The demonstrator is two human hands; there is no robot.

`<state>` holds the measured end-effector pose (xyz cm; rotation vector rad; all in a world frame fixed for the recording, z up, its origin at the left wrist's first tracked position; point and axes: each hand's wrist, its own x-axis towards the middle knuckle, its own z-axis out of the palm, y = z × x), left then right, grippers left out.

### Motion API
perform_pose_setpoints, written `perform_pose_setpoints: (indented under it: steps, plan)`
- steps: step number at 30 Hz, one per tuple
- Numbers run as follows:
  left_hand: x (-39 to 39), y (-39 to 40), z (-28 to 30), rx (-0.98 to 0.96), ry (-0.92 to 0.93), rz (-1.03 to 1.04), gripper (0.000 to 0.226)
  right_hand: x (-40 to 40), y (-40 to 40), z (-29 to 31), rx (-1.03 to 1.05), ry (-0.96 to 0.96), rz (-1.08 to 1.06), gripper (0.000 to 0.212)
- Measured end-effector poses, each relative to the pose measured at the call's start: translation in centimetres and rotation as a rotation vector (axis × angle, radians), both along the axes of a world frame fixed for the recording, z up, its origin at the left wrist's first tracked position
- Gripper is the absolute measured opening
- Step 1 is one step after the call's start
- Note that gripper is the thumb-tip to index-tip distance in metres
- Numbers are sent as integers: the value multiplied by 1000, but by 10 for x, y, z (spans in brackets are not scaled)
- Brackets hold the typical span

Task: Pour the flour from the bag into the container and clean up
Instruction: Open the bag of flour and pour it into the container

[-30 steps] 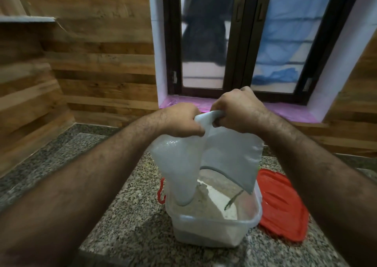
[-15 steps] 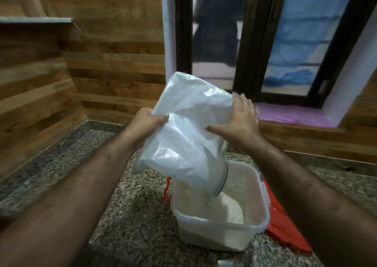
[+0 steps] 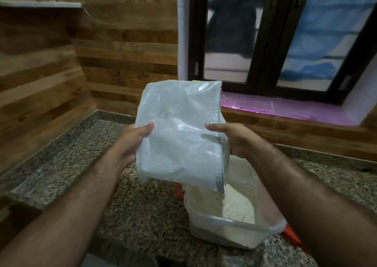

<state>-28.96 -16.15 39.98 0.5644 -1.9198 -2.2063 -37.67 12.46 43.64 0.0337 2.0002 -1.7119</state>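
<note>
Wood-panelled walls (image 3: 122, 48) meet in a corner behind a speckled granite bench (image 3: 142, 209), and a dark-framed window (image 3: 271, 38) with a pink sill (image 3: 285, 108) sits behind the tub. I use the tub (image 3: 234, 224) as my landmark: a clear plastic box standing on the bench near its front edge, open at the top. Inside it I see a pale heap of flour (image 3: 236, 205).

Above the tub, up and to its left, I hold the bag (image 3: 179, 136), a translucent white woven pouch with a zip strip down its right edge. It is tilted, its lower corner dipping just inside the tub's rim, where flour spills from it.

My left hand (image 3: 130, 142) grips the bag's left side, thumb lying across the front and fingers hidden behind. My right hand (image 3: 234, 138) grips the right side by the zip strip, thumb on the front, the rest behind the bag.

A red lid (image 3: 292, 235) pokes out from behind the tub on its right, largely covered by my right forearm. A red clip (image 3: 179, 191) shows at the tub's left rim, under the bag.
</note>
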Motion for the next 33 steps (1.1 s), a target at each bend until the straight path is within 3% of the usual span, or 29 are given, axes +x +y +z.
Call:
perform_pose_setpoints:
  steps: [2, 5, 10, 12, 15, 21, 28, 31, 33]
  plan:
    - [1, -18, 0, 1, -11, 20, 30, 1, -18, 5, -60, -9, -10, 49]
    - [5, -48, 5, -34, -37, 51, 29, 1, -53, 1, -31, 29, -15, 41]
    - [9, -107, 0, -185, -54, 90, 18, 17, -129, -28, 18, 54, -118, 52]
    - [9, -129, -17, -253, -89, 109, 23, 23, -160, -47, 57, 56, -155, 61]
    - [9, -154, -51, -350, -145, 61, 34, 36, -196, -74, 154, 49, -231, 46]
    - [1, -186, -138, -468, -341, -89, 22, 57, -235, -144, 347, 40, -383, 35]
    - [-13, -192, -206, -619, -478, -313, 26, 75, -225, -246, 460, -147, -382, 39]
    - [-13, -192, -223, -686, -495, -381, 33, 69, -207, -312, 511, -206, -358, 63]
    - [-13, -194, -230, -781, -509, -397, 49, 66, -203, -325, 579, -196, -349, 72]
